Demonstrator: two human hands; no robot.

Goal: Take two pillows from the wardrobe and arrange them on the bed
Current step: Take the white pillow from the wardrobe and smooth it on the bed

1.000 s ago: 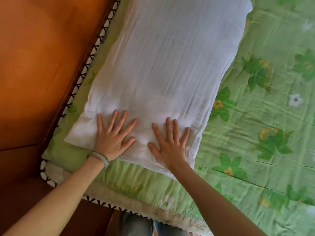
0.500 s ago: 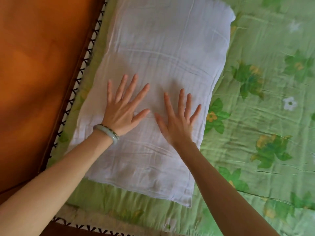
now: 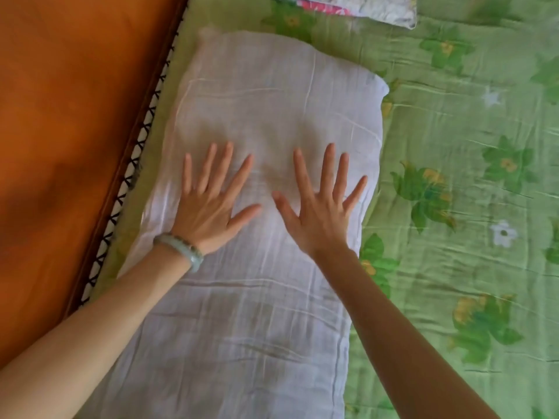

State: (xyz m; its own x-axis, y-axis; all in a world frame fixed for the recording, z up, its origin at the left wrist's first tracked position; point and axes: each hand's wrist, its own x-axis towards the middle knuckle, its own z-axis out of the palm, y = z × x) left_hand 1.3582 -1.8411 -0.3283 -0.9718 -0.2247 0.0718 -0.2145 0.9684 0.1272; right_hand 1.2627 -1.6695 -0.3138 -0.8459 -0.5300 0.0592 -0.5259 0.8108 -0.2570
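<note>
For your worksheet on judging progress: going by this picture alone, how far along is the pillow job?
Done: the white cotton pillow lies flat on the green floral bedsheet beside the orange wooden headboard. In hand: the left hand and right hand rest spread open on it, apparently smoothing. Left: a patterned pillow corner shows at the top edge; whether it is arranged cannot be told.

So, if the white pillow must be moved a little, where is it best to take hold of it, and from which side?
Probably by its two long edges, one hand on each. The white pillow lies flat and runs lengthwise away from the person, and the left hand and right hand lie spread open on its middle. Come from the near end; the wooden headboard crowds the left edge, so slide fingers under there.
</note>
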